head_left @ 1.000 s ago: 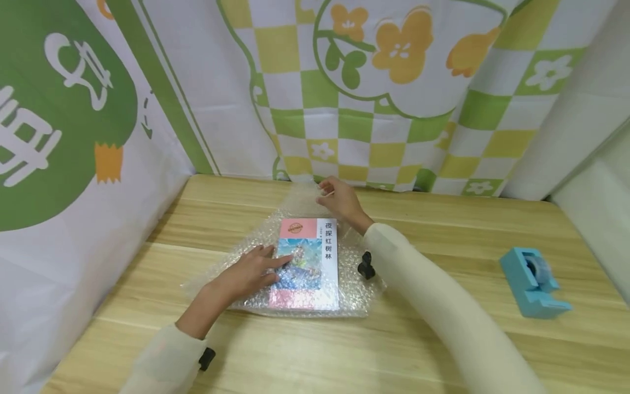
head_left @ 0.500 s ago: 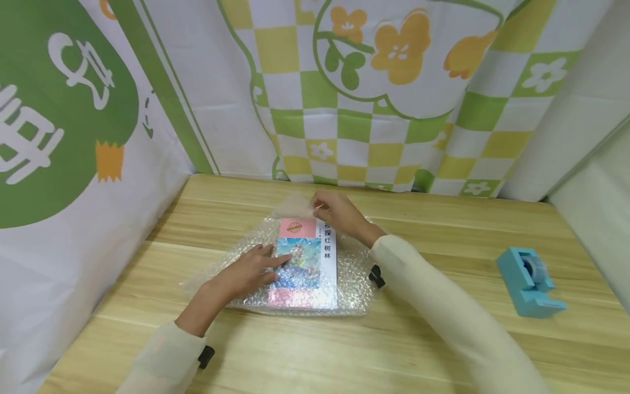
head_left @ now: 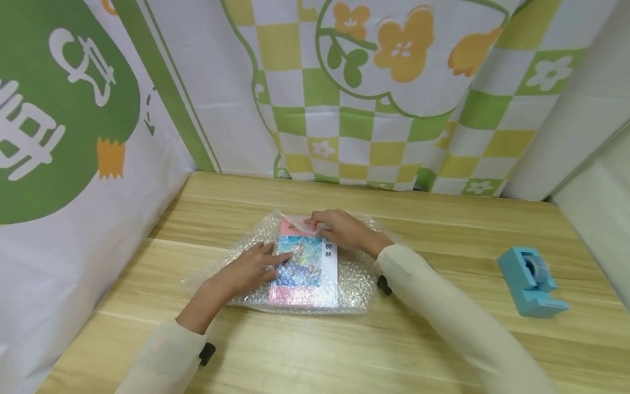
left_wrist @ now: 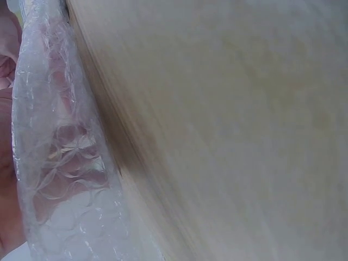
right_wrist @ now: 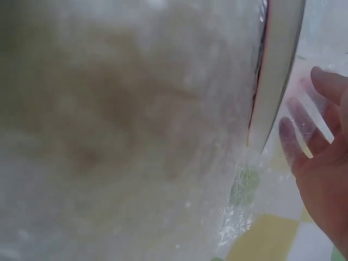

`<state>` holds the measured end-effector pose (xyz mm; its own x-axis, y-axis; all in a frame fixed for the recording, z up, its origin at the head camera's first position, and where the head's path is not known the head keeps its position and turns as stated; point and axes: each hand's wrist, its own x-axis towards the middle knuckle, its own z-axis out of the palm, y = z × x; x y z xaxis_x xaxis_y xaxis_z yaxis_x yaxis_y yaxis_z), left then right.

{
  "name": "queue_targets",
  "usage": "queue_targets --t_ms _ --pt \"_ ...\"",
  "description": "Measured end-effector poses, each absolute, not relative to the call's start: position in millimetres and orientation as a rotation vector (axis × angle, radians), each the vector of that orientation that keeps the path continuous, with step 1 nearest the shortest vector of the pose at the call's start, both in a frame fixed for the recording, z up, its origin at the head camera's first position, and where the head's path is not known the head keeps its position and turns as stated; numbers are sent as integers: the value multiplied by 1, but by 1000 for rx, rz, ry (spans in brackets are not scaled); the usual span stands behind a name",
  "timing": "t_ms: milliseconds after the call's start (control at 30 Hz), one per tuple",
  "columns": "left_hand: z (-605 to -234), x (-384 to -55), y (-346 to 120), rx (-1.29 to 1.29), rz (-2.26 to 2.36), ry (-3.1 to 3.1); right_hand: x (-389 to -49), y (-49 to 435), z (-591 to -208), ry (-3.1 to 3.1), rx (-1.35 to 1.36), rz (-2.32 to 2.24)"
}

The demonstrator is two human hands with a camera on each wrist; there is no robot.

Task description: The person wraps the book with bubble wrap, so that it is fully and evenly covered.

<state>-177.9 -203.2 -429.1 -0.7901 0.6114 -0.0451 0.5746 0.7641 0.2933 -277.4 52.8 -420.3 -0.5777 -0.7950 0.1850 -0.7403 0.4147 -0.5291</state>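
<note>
A paperback book (head_left: 300,265) with a pink, blue and white cover lies on a sheet of bubble wrap (head_left: 355,287) on the wooden table. My left hand (head_left: 250,271) rests on the left part of the cover, its index finger stretched across the picture. At the book's far end, my right hand (head_left: 344,227) pinches a flap of the wrap and holds it folded over the top of the cover. The right wrist view shows film between thumb and fingers, beside the book's page edge (right_wrist: 277,70). Clear wrap (left_wrist: 70,163) covers part of the left hand in the left wrist view.
A blue tape dispenser (head_left: 529,284) with a roll of clear tape stands at the right of the table (head_left: 443,235). Patterned cloth (head_left: 354,126) hangs along the back edge, and a white and green sheet (head_left: 138,164) stands at the left.
My right hand has drawn the far flap of bubble wrap toward me, down over the book's top end and part of its title. The left hand stays on the cover.
</note>
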Motion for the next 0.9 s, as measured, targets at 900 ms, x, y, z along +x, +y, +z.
queue_targets --t_ms 900 --pt "-423 -175 -233 684 749 2951 -253 53 -429 2486 -1501 -556"
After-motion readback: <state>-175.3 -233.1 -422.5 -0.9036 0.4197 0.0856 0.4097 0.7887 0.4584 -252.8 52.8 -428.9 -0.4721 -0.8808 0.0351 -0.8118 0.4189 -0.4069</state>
